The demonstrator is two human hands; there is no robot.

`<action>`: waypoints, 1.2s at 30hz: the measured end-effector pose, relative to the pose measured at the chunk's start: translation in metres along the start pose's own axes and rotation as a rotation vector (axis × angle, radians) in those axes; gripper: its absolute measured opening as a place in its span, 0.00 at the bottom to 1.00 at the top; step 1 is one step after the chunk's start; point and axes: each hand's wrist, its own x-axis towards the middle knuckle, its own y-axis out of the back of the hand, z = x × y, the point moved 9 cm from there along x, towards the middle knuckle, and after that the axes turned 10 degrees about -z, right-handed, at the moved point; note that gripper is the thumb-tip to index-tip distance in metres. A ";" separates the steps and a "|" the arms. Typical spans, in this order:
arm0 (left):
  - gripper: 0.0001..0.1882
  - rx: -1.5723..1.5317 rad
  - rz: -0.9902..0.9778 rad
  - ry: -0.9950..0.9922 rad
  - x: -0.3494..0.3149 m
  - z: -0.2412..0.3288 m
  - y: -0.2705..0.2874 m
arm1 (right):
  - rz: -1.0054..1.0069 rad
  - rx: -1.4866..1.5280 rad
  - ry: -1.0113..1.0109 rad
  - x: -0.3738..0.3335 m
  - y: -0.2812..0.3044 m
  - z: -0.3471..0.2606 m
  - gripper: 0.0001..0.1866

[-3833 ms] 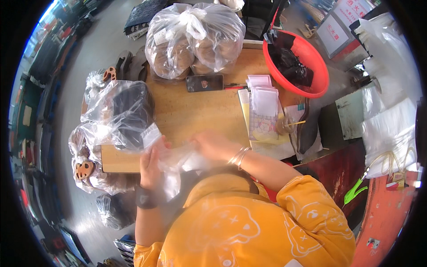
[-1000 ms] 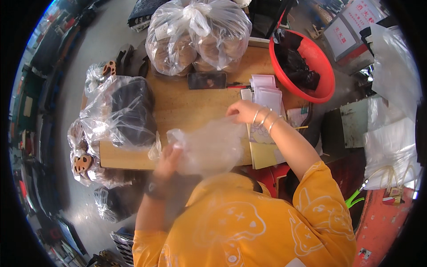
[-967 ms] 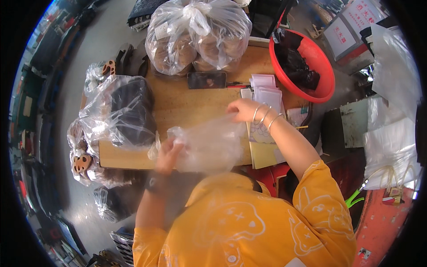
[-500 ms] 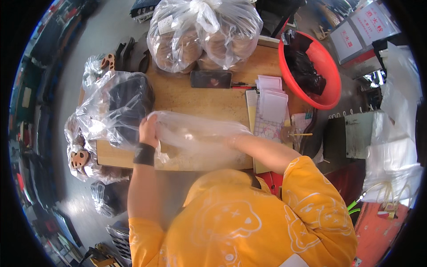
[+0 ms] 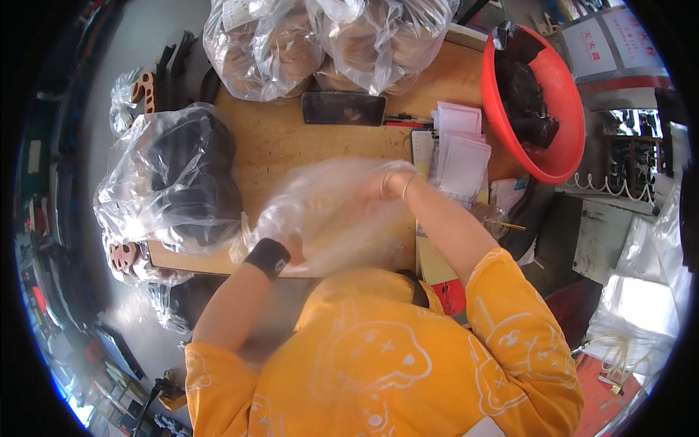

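A clear plastic bag, puffed out and smeared by motion, is spread between my hands over the front of the wooden table. At its lower left edge is my left hand, with a black wristband on the wrist. Film and blur hide its fingers. My right hand, wearing a thin bangle, reaches to the bag's right side and shows faintly through the film; its fingers are not clear. Left of the bag, a clear bag packed with dark items sits at the table's left edge.
Large clear bags of brown rounded items stand at the back. A phone lies before them, with papers to its right. A red basin holding black plastic stands at the back right. A grey metal box is beyond the table's right side.
My left hand has moved right and nearer to me, from the bag's upper left corner to its lower edge. My right hand has lifted farther away, and the bag has billowed. The view has shifted.
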 end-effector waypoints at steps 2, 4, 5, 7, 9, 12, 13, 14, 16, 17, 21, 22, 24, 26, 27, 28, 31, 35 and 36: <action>0.22 -0.057 -0.054 -0.019 0.010 0.008 -0.028 | 0.093 0.165 -0.232 -0.012 0.021 0.013 0.15; 0.20 -0.212 0.062 0.043 0.017 0.016 -0.030 | 0.156 -0.261 -0.294 -0.009 0.026 -0.013 0.15; 0.17 -0.174 0.138 -0.023 0.020 0.025 -0.022 | 0.235 -0.476 -0.288 -0.008 0.026 -0.028 0.15; 0.19 -0.204 0.236 -0.076 0.027 0.021 -0.002 | 0.290 -0.657 -0.281 -0.005 -0.002 -0.040 0.15; 0.19 -0.329 0.434 -0.160 0.030 -0.007 0.029 | 0.464 -0.463 -0.007 -0.006 -0.027 -0.050 0.14; 0.17 -0.233 0.441 -0.062 0.042 -0.080 0.041 | 0.648 0.022 0.459 -0.019 -0.036 -0.043 0.13; 0.17 0.070 0.457 -0.031 0.045 -0.091 0.040 | 0.628 -0.078 0.460 -0.016 -0.040 -0.041 0.14; 0.17 0.441 0.585 -0.004 0.039 -0.090 0.039 | 0.608 -0.178 0.462 -0.013 -0.039 -0.041 0.15; 0.16 0.185 0.726 0.035 0.038 -0.108 0.041 | 0.565 -0.382 0.464 -0.007 -0.033 -0.050 0.19; 0.16 -0.443 0.704 0.043 0.045 -0.131 0.031 | 0.562 -0.511 0.535 -0.008 -0.031 -0.064 0.21; 0.15 -0.937 0.963 0.007 0.039 -0.123 0.023 | 0.320 0.187 0.203 -0.004 0.002 -0.070 0.21; 0.15 -0.829 0.945 0.017 0.039 -0.112 0.023 | 0.326 0.053 0.277 -0.026 -0.007 -0.096 0.21; 0.15 -0.624 0.996 -0.043 0.034 -0.091 0.030 | 0.382 -0.127 0.410 -0.093 -0.013 -0.143 0.21; 0.16 -0.558 0.862 -0.078 0.042 -0.080 0.025 | 0.562 -0.160 0.487 -0.198 -0.020 -0.162 0.21; 0.17 -0.457 0.836 -0.133 0.043 -0.069 0.026 | 0.726 -0.177 0.594 -0.265 -0.025 -0.166 0.21; 0.17 -0.373 0.881 -0.245 0.037 -0.058 0.030 | 0.889 -0.258 0.576 -0.328 -0.038 -0.158 0.21; 0.16 -0.176 0.937 -0.324 0.029 -0.038 0.036 | 1.133 -0.039 0.114 -0.442 -0.100 -0.068 0.21; 0.18 -0.410 0.711 -0.280 0.033 -0.035 0.038 | 1.106 0.325 -0.414 -0.458 -0.237 0.065 0.27; 0.17 -0.468 0.693 -0.337 0.028 -0.027 0.042 | 1.174 0.311 -0.482 -0.459 -0.263 0.080 0.29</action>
